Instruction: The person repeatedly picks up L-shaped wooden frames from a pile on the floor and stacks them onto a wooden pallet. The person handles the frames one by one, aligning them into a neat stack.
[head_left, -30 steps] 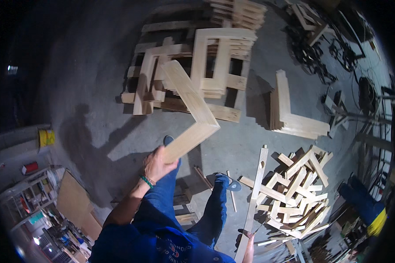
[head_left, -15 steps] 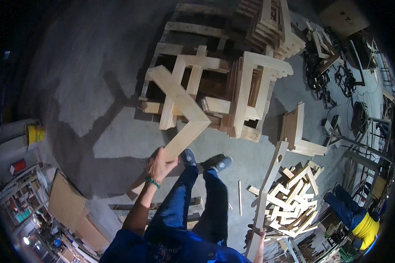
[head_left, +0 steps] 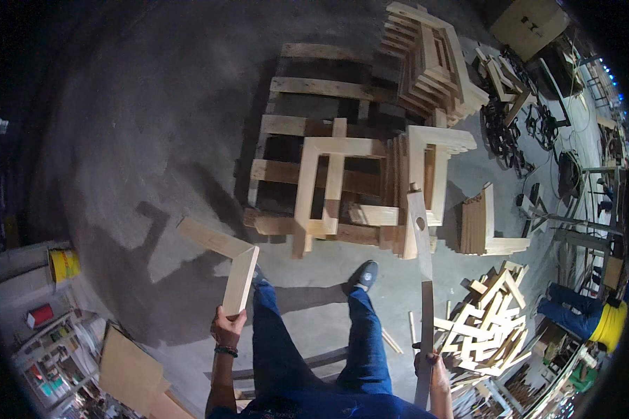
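Observation:
My left hand (head_left: 227,328) grips one end of an L-shaped wooden corner piece (head_left: 223,262), held out over the concrete floor to the left of my legs. My right hand (head_left: 430,364) holds a long narrow wooden board (head_left: 421,279) that stands upright, with a round hole near its top. Ahead lies a wooden pallet (head_left: 314,133) carrying a pale rectangular frame (head_left: 321,185) and more L-shaped pieces leaning on edge (head_left: 433,167). My two feet in dark shoes stand just short of the pallet.
A tall stack of wooden frames (head_left: 426,63) stands at the pallet's far right corner. A jumbled pile of wood offcuts (head_left: 493,325) lies right of me, and upright L-pieces (head_left: 482,227) beside it. A person in blue and yellow (head_left: 587,318) is at the right edge. Shelves at lower left.
I have stepped closer to the pallet. The L-shaped piece in my left hand has swung down and to the left, off the stack. The long board in my right hand is now raised upright.

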The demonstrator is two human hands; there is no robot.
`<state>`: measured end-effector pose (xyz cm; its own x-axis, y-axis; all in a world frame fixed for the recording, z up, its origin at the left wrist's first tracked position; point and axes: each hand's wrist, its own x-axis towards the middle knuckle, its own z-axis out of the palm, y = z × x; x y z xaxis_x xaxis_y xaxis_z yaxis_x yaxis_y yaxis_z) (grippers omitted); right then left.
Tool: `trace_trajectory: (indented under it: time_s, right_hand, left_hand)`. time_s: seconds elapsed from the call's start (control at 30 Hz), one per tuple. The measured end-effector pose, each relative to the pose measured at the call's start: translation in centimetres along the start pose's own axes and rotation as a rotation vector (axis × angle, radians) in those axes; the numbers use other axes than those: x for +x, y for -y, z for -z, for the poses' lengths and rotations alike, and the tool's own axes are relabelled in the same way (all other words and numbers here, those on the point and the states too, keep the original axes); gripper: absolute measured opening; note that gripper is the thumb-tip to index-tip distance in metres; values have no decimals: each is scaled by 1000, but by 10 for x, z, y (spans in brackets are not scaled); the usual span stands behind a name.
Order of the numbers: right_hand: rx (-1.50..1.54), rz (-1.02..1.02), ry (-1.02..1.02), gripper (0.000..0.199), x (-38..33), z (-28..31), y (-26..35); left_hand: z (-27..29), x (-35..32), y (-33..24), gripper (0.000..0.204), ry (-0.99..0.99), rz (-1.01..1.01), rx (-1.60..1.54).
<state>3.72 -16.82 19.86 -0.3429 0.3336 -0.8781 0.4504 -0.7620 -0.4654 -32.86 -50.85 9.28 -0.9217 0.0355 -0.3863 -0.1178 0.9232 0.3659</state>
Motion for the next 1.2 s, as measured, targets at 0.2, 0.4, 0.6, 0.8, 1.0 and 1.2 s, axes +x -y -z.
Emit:
trace_trajectory:
  time_s: [0.2, 0.4, 0.6, 0.8, 1.0, 1.2]
  right_hand:
    - [83, -151, -59, 47, -3, -124, -52]
    - [105, -230, -110, 36, 15, -221, -80]
    - [44, -94, -149, 38, 69, -263, -56]
    - [195, 6, -205, 44, 119, -313, -15]
    - [329, 17, -310, 53, 182, -383, 33]
    - [606, 38, -474, 59, 257, -473, 80]
  left_hand:
    - [36, 85, 35, 55, 111, 67, 146]
    - [34, 174, -17, 54, 217, -97, 104]
    - [-20, 281, -109, 53, 255, -433, 48]
    - [-96, 399, -211, 53, 190, -638, 161]
    - [-170, 470, -267, 54, 203, -775, 210]
    - [-236, 552, -324, 56, 358, -686, 341]
